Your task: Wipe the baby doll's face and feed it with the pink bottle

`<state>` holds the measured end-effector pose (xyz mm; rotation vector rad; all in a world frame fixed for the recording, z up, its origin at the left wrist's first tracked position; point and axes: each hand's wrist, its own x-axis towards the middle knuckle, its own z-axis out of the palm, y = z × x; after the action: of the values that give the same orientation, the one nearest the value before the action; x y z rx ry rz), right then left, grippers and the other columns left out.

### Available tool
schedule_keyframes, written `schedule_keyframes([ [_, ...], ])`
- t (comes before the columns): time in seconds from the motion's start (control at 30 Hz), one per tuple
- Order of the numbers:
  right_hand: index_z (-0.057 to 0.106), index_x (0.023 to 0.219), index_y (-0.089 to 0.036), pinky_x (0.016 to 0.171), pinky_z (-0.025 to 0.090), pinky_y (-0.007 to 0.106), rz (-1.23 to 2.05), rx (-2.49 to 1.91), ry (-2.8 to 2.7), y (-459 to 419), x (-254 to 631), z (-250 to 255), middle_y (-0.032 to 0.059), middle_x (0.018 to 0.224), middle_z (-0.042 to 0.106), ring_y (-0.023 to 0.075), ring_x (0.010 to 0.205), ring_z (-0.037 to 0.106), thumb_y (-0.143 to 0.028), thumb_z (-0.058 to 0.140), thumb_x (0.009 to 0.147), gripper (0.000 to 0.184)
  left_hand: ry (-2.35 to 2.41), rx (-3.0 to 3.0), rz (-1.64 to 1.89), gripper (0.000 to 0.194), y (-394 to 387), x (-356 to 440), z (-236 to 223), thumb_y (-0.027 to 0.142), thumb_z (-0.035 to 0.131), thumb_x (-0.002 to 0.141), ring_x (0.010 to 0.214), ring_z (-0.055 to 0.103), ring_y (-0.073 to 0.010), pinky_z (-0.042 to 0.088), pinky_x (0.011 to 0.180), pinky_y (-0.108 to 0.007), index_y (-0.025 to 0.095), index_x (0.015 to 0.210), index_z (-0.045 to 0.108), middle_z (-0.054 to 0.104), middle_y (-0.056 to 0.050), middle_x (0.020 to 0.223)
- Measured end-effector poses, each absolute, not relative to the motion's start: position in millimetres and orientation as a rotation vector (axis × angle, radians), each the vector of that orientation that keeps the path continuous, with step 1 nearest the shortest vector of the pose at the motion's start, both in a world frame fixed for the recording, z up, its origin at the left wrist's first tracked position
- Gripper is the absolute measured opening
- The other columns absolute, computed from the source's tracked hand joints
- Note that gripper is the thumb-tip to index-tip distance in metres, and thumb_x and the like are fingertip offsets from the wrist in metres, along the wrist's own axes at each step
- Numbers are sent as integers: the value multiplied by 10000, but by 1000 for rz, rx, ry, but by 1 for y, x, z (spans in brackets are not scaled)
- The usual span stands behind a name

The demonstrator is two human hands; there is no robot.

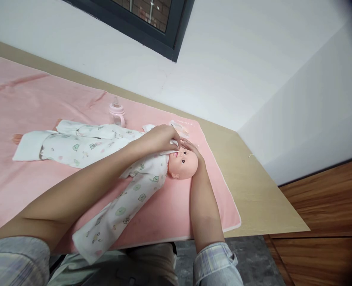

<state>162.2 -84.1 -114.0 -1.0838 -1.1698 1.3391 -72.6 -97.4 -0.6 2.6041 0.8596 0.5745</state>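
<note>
A baby doll (185, 163) lies on its back in a white printed outfit (96, 145), its head to the right and its feet to the left. My left hand (163, 138) is closed on a white cloth (174, 143) at the doll's mouth and chin. Around the far side and top of the doll's head curves my right hand (191, 147), its fingers stretched out and resting against it. One sleeve (116, 216) of the outfit hangs toward the table's near edge. My left hand and forearm hide part of the doll's chest.
A pink blanket (170, 210) covers much of the table (238, 171). Beyond the doll stands a pink baby bottle (117, 114). A small clear packet (181, 129) lies past my hands. The wall, a dark-framed window (164, 39) and a wooden cabinet (327, 198) border the table.
</note>
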Motion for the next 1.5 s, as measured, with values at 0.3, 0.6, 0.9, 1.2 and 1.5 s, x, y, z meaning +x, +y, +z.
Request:
schedule_keyframes([
  [0.3, 659, 1190, -276, 1238, 414, 443, 1279, -1107, -1243, -75, 169, -120, 15, 1309, 721, 238, 1377, 580, -368, 725, 795, 411, 785, 2621, 511, 205, -101, -68, -5, 164, 663, 812, 773, 669, -203, 394, 661, -280, 235, 886, 841, 773, 2, 831],
  [0.6, 673, 1155, -270, 1233, 424, 445, 1280, -1145, -1206, -79, 164, -115, 16, 1282, 731, 241, 1353, 594, -349, 724, 805, 362, 820, 2620, 559, 207, -100, -66, -7, 183, 643, 815, 802, 668, -226, 384, 646, -293, 238, 867, 836, 767, -11, 818],
  [0.9, 653, 1193, -270, 1240, 406, 480, 1345, -1094, -1177, -80, 164, -116, 18, 1278, 733, 260, 1325, 623, -404, 702, 831, 389, 861, 2622, 582, 197, -95, -65, -11, 162, 618, 800, 830, 674, -232, 374, 649, -297, 212, 832, 806, 777, -20, 850],
  [1.2, 599, 1273, -283, 1235, 419, 459, 1345, -1080, -1123, -90, 159, -115, 28, 1399, 670, 246, 1384, 577, -418, 706, 822, 484, 891, 2536, 437, 200, -93, -79, 2, 236, 629, 805, 731, 615, -191, 350, 605, -285, 244, 870, 818, 718, 14, 782],
  [1.5, 618, 1254, -274, 1241, 411, 442, 1310, -1167, -1173, -91, 158, -105, 41, 1437, 641, 247, 1432, 526, -375, 732, 782, 496, 768, 2563, 344, 216, -96, -82, 7, 235, 642, 814, 676, 551, -163, 345, 609, -269, 231, 924, 828, 661, 14, 750],
])
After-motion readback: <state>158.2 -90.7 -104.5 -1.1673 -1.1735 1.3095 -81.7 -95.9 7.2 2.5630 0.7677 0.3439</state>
